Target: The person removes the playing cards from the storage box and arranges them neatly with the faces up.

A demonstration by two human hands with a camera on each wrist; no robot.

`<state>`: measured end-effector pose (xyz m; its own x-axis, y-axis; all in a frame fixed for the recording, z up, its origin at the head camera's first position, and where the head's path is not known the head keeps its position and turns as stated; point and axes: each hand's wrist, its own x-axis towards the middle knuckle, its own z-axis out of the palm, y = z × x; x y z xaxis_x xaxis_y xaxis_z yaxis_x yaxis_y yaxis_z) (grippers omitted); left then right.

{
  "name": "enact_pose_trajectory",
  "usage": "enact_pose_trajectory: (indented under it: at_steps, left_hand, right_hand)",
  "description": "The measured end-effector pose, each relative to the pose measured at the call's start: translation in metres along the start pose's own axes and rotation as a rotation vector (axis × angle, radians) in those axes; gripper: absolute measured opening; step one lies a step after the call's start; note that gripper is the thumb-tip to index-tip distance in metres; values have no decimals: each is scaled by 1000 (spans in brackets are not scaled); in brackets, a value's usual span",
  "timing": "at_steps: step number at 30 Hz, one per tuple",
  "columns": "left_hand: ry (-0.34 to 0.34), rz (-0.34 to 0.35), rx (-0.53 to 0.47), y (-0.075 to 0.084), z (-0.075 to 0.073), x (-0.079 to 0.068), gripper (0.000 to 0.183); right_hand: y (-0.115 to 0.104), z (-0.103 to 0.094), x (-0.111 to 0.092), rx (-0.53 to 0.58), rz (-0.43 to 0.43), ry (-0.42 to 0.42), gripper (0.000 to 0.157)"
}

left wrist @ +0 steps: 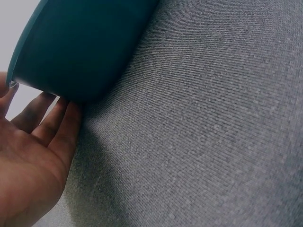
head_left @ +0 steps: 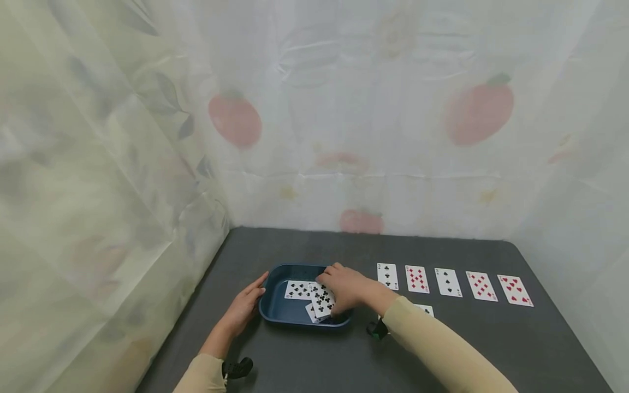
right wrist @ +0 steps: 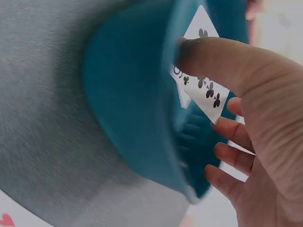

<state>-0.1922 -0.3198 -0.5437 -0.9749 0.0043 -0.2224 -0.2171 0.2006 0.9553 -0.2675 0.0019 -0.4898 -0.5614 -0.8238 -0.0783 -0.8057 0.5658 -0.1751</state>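
Observation:
A blue tray stands on the dark table with several playing cards inside. One is a spades card lying flat toward its middle. My left hand touches the tray's left side; in the left wrist view its fairly straight fingers rest against the outer wall. Over the tray's right part, my right hand pinches a clubs card between thumb and fingers. That clubs card is tilted in the right wrist view, the thumb covering part of it. Another card shows partly beneath it.
Right of the tray, a row of face-up cards includes a clubs card, a diamonds card and a hearts card. Another card lies nearer, mostly behind the right forearm. Patterned curtains enclose the table's back and sides.

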Motion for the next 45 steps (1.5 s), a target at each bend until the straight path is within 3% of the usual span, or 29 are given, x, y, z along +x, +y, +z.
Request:
enact_pose_trajectory:
  at_steps: [11, 21, 32, 45]
  left_hand:
    - [-15, 5, -3, 2, 1, 3, 53]
    - [-11, 0, 8, 2, 0, 3, 53]
    - [-5, -8, 4, 0, -1, 5, 53]
    - [6, -10, 15, -2, -2, 5, 53]
  right_hand:
    - [24, -39, -46, 74, 54, 121, 93]
    - [59, -50, -94, 93, 156, 182, 90]
    - [93, -42, -146, 55, 248, 193, 91]
    - [117, -5, -199, 74, 314, 175, 84]
